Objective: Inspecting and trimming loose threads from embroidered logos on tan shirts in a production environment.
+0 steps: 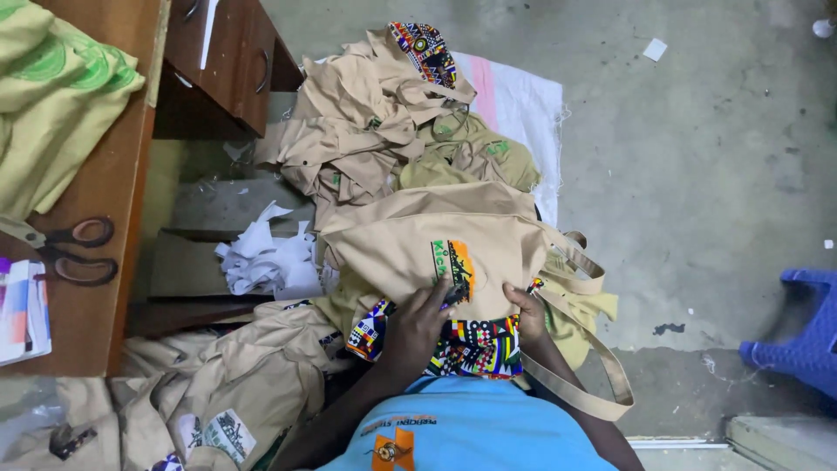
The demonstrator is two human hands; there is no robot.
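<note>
— What did the person have in hand when you looked over?

— A khaki tote bag (436, 240), lying across the lap on top of a bright patterned cloth (475, 347). The left hand (425, 324) lay flat on the bag, fingers stretched out and pressing just beside the green and orange printed patch (453, 269). The right hand (528, 307) was curled over the bag's lower right edge, pinching fabric where the webbing strap (582, 349) ran off and looped down toward the floor.

— And round about?

— Heaps of the same khaki bags: one pile (384, 122) beyond the lap, spread over a white woven sack (523, 105), with a patterned piece on top, and another pile (218, 384) on the left by the knees. White paper scraps (266, 260) sat crumpled beside the wooden desk (113, 201). On the desk lay scissors (74, 249) with dark red handles, and pale green fabric (52, 96) draped over its far corner. A blue plastic stool (798, 336) stood well apart on the right, on bare concrete floor (697, 157).
</note>
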